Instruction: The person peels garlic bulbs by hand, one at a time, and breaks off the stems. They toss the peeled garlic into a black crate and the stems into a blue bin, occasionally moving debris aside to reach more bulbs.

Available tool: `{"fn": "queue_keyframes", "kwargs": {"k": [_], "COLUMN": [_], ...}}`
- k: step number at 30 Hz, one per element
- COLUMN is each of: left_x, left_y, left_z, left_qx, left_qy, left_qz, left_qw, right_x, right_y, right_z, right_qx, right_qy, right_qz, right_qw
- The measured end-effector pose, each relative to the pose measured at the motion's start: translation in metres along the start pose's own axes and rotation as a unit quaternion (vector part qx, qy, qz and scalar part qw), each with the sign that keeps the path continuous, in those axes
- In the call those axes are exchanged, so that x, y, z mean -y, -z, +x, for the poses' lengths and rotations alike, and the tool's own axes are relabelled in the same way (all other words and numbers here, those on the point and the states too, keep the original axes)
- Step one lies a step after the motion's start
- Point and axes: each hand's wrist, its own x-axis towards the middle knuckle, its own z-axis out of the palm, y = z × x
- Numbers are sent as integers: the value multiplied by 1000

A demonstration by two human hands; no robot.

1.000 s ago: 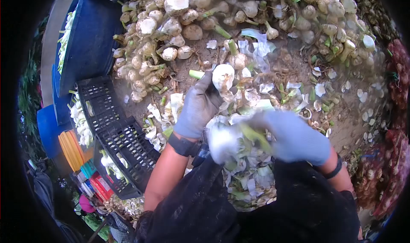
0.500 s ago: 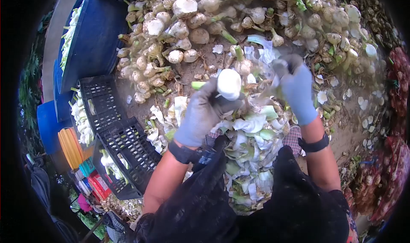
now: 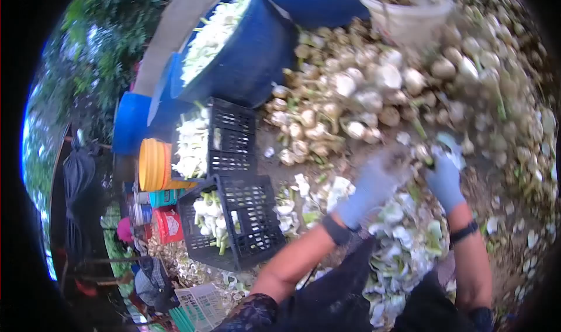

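Note:
My left hand point(image 3: 374, 186), in a grey-blue glove with dark fingertips, is smeared by motion above the heap of peelings; its fingers do not show clearly. Close beside it on the right, my right hand point(image 3: 446, 181), gloved alike, bends its fingers down at a garlic bulb point(image 3: 420, 151) with a green stem. The bulb sits between the two hands. Beneath them, pale peeled skins point(image 3: 403, 235) are piled between my knees. A large heap of unpeeled garlic point(image 3: 350, 92) with soil on it lies just beyond.
Black crates point(image 3: 257, 215) at the left hold white peeled bulbs point(image 3: 210, 212). Behind them stand a blue tub point(image 3: 257, 51) full of trimmed garlic and a yellow basket point(image 3: 153, 164). A whitish bucket point(image 3: 406, 19) stands at the back. Trees point(image 3: 117, 34) rise at the far left.
My view has swung left, so the crates and tubs sit further into the picture. The peeled white garlic bulb in my left hand no longer shows. My hands have come closer together.

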Motion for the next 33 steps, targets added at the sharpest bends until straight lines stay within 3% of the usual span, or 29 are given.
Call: {"fn": "queue_keyframes", "kwargs": {"k": [1,2,3,4,5,6,9,11,13,16,17,18,20,23,24,25,26,27,28,30,31,32,33], "left_x": [-13,-2,5,11,13,6,-13,-13,-13,-20,-23,-24,-32,-23,-12,-10,-8,-8,-17,-20,-22,-27,-28], "left_y": [-14,-22,-29,-35,-38,-33,-27,-28,-25,-28,-26,-27,-27,-24,-25,-23,-20,-18,-21,-26,-28,-25,-27], "left_z": [-10,-17,-26,-33,-33,-32,-36,-38,-38,-42,-42,-40,-37,-40,-45,-45,-43,-42,-43,-45,-45,-41,-43], "left_qx": [27,61,51,70,91,131,174,177,172,151,159,171,153,163,164,162,211,257,245,234,222,264,267], "left_qy": [66,-5,-7,-20,-34,4,11,13,49,213,155,225,305,294,281,284,321,354,369,333,294,257,255], "left_qz": [10,60,58,68,79,50,52,68,40,-151,-78,-200,-314,-424,-389,-387,-445,-500,-384,-395,-405,-401,-400], "left_qw": [997,996,997,995,992,990,983,982,983,953,972,938,886,841,862,862,809,747,810,824,837,839,839], "right_x": [-7,-7,0,12,21,25,30,33,40,33,35,36,35,52,46,36,30,28,26,26,31,36,38], "right_y": [-7,-5,3,13,23,33,45,47,46,46,47,50,60,75,67,54,47,46,45,47,50,54,57], "right_z": [-14,-27,-41,-54,-59,-61,-74,-76,-82,-90,-94,-96,-99,-105,-107,-110,-111,-111,-110,-111,-112,-111,-109], "right_qx": [-40,-48,-45,-7,30,29,75,79,65,88,79,91,127,111,112,46,-23,-20,-45,-68,-27,13,51], "right_qy": [-14,-10,-2,-102,-197,-195,-197,-171,-137,-147,-157,-162,-151,-227,-229,-128,-20,-21,13,47,1,-44,-86], "right_qz": [82,222,217,397,559,558,547,476,493,504,491,493,473,507,510,376,227,229,160,88,269,439,594], "right_qw": [996,974,975,912,805,806,810,859,857,847,853,850,859,824,822,917,974,973,986,993,963,897,798]}}
